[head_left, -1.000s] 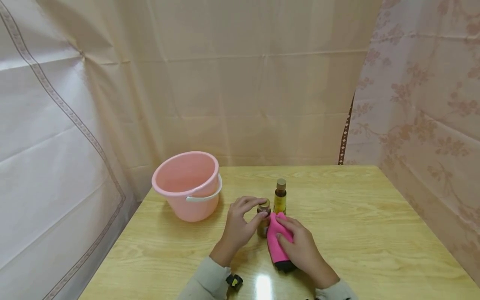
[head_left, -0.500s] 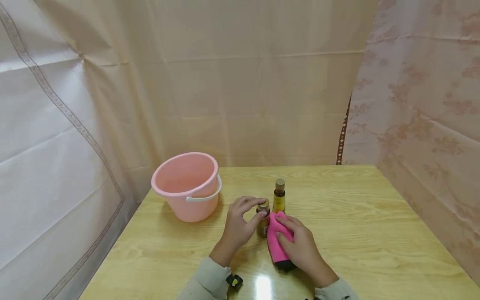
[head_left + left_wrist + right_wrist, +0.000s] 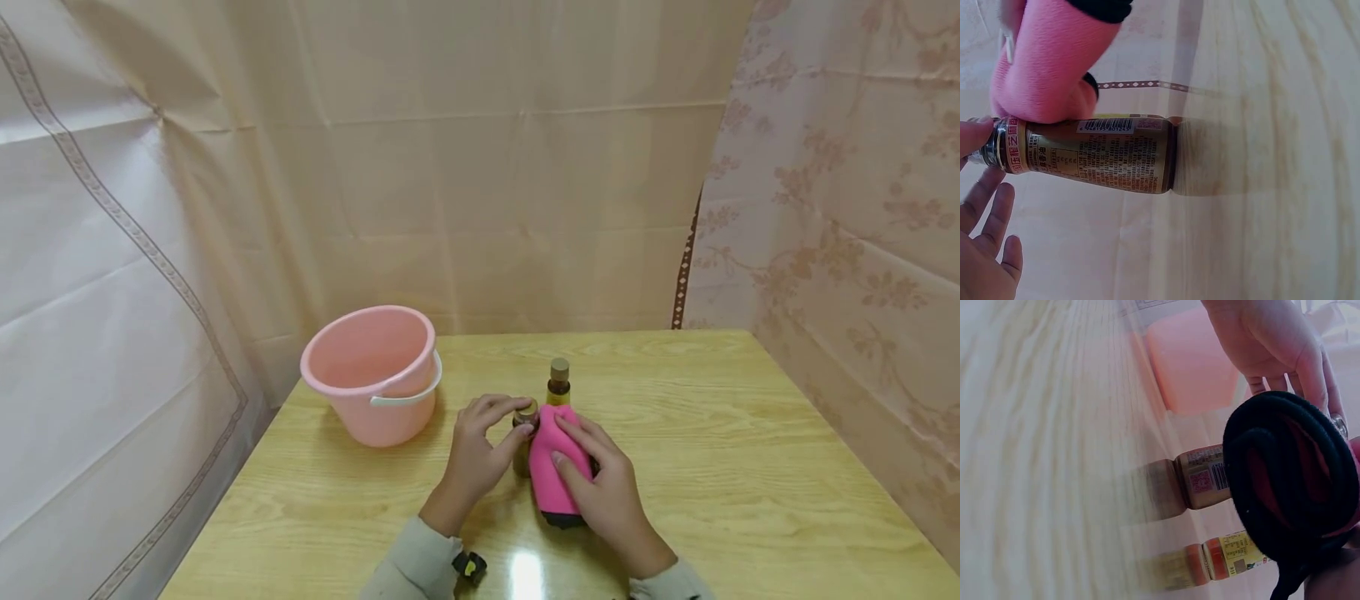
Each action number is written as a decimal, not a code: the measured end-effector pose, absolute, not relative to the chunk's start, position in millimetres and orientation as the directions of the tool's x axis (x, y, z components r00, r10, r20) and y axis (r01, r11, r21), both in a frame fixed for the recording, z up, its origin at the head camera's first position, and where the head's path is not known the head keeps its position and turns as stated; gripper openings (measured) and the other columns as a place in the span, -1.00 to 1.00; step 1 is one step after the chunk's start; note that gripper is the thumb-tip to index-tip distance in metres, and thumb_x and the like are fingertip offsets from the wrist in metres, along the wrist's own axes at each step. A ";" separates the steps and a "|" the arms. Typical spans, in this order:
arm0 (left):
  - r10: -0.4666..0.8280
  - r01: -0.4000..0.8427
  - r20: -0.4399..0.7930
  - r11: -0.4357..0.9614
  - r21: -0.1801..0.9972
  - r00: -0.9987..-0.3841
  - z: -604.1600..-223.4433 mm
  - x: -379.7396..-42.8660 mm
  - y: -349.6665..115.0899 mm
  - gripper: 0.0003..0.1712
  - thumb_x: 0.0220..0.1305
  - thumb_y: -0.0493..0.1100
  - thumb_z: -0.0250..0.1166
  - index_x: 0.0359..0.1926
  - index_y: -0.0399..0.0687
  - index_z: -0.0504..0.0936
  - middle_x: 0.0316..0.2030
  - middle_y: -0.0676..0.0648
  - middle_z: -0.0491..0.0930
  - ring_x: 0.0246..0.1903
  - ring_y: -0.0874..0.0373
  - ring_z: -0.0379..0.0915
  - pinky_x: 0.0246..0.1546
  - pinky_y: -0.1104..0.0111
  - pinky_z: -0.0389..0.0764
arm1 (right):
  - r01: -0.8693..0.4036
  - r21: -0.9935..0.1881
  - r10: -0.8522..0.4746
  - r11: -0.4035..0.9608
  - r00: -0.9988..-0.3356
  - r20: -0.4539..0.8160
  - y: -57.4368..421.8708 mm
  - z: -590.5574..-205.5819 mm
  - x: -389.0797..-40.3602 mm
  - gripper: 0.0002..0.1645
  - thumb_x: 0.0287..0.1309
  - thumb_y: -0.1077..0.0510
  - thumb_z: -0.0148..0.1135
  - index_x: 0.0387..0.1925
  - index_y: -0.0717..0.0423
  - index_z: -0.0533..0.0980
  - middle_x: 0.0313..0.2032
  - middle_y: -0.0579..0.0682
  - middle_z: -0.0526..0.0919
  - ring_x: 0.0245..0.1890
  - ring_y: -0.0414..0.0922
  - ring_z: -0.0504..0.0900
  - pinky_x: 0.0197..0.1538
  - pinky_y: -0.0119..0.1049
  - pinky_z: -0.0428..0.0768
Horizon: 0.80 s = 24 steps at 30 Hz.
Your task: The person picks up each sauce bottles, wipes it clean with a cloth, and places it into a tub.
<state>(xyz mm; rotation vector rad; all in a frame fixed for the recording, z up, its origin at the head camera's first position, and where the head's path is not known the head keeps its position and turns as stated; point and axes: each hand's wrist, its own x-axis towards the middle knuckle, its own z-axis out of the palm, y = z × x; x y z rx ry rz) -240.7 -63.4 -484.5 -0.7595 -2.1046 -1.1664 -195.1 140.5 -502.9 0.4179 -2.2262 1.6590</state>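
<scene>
My left hand (image 3: 472, 457) pinches a brown sesame oil bottle (image 3: 1110, 156) at its capped neck, thumb on one side and index finger at the cap. The bottle stands upright on the table, its barcode side showing in the left wrist view. Held between the thumb and fingers of my right hand (image 3: 613, 496) is a folded pink fleecy cloth item (image 3: 553, 471) with a black cuff (image 3: 1291, 481). It lies against the bottle's side, hiding part of it. Just behind stands a second, yellow-labelled bottle (image 3: 558, 387), its lower part hidden by the pink item.
A pink bucket (image 3: 390, 417) with a white handle (image 3: 408, 398) stands at the back left of the wooden table (image 3: 675, 417). Curtains hang behind the table and at both sides. A small black object (image 3: 470, 567) sits by my left cuff.
The pink item has shifted slightly up and left with my right hand, showing a broader face and covering more of the rear bottle. My left hand and its bottle stay in place.
</scene>
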 end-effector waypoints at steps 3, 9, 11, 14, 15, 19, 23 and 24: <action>0.186 0.722 0.736 0.450 0.526 -0.651 -483.1 -240.8 -63.4 -0.66 0.33 -0.11 0.46 0.12 0.13 0.75 0.00 0.08 0.71 0.06 0.14 0.60 0.12 -0.03 0.44 | -0.449 -0.870 -0.046 0.203 -0.892 0.449 140.5 -500.9 -194.9 -0.43 0.36 0.19 0.35 0.36 -0.20 0.54 0.44 -0.02 0.42 0.27 -0.04 0.58 0.09 -0.33 0.66; 0.180 0.714 0.731 0.459 0.529 -0.658 -483.7 -239.7 -64.2 -0.65 0.31 -0.12 0.47 0.11 0.14 0.76 -0.01 0.08 0.71 0.05 0.14 0.60 0.11 -0.03 0.46 | -0.492 -0.860 -0.045 0.140 -0.870 0.490 138.8 -499.0 -192.1 -0.40 0.38 0.23 0.31 0.40 -0.14 0.49 0.48 0.00 0.37 0.29 -0.03 0.57 0.08 -0.36 0.66; 0.179 0.710 0.728 0.462 0.531 -0.661 -484.1 -239.7 -64.4 -0.65 0.31 -0.12 0.47 0.11 0.14 0.76 0.00 0.08 0.71 0.05 0.13 0.60 0.12 -0.05 0.45 | -0.502 -0.854 -0.049 0.134 -0.864 0.501 138.9 -499.3 -192.2 -0.39 0.39 0.24 0.30 0.42 -0.11 0.48 0.49 0.01 0.36 0.29 -0.01 0.56 0.09 -0.36 0.66; 0.181 0.706 0.723 0.465 0.534 -0.666 -484.8 -239.3 -64.2 -0.66 0.31 -0.11 0.47 0.11 0.15 0.76 0.01 0.08 0.72 0.06 0.13 0.60 0.12 -0.07 0.45 | -0.494 -0.859 -0.059 0.135 -0.869 0.491 139.7 -501.6 -192.7 -0.42 0.41 0.22 0.29 0.41 -0.11 0.49 0.48 0.03 0.37 0.28 0.01 0.57 0.10 -0.36 0.65; 0.181 0.704 0.721 0.467 0.535 -0.669 -485.0 -239.1 -64.0 -0.66 0.32 -0.11 0.47 0.11 0.16 0.76 0.01 0.08 0.72 0.06 0.13 0.60 0.12 -0.06 0.45 | -0.484 -0.863 -0.064 0.144 -0.875 0.480 140.1 -502.9 -193.0 -0.43 0.41 0.21 0.29 0.40 -0.12 0.49 0.48 0.04 0.37 0.28 0.01 0.57 0.09 -0.37 0.65; 0.177 0.699 0.716 0.465 0.543 -0.675 -485.5 -239.0 -63.4 -0.66 0.33 -0.10 0.46 0.12 0.17 0.75 0.03 0.09 0.72 0.07 0.13 0.60 0.11 -0.05 0.46 | -0.435 -0.875 -0.068 0.212 -0.900 0.431 141.1 -506.0 -194.8 -0.47 0.41 0.12 0.31 0.36 -0.21 0.53 0.48 0.07 0.37 0.30 0.02 0.56 0.10 -0.35 0.64; 0.175 0.693 0.709 0.462 0.554 -0.683 -485.6 -239.5 -63.6 -0.66 0.34 -0.11 0.45 0.12 0.17 0.75 0.04 0.09 0.72 0.08 0.13 0.60 0.11 -0.06 0.45 | -0.416 -0.859 -0.077 0.299 -0.908 0.412 141.5 -505.7 -196.0 -0.47 0.40 0.09 0.33 0.36 -0.17 0.54 0.46 0.10 0.40 0.35 0.05 0.52 0.17 -0.22 0.61; 0.175 0.692 0.708 0.462 0.555 -0.684 -485.6 -239.6 -63.7 -0.66 0.34 -0.11 0.45 0.12 0.17 0.75 0.05 0.09 0.71 0.08 0.13 0.59 0.12 -0.07 0.45 | -0.414 -0.851 -0.079 0.323 -0.908 0.412 141.6 -505.6 -196.4 -0.47 0.39 0.10 0.34 0.35 -0.15 0.55 0.45 0.10 0.42 0.36 0.06 0.51 0.20 -0.18 0.60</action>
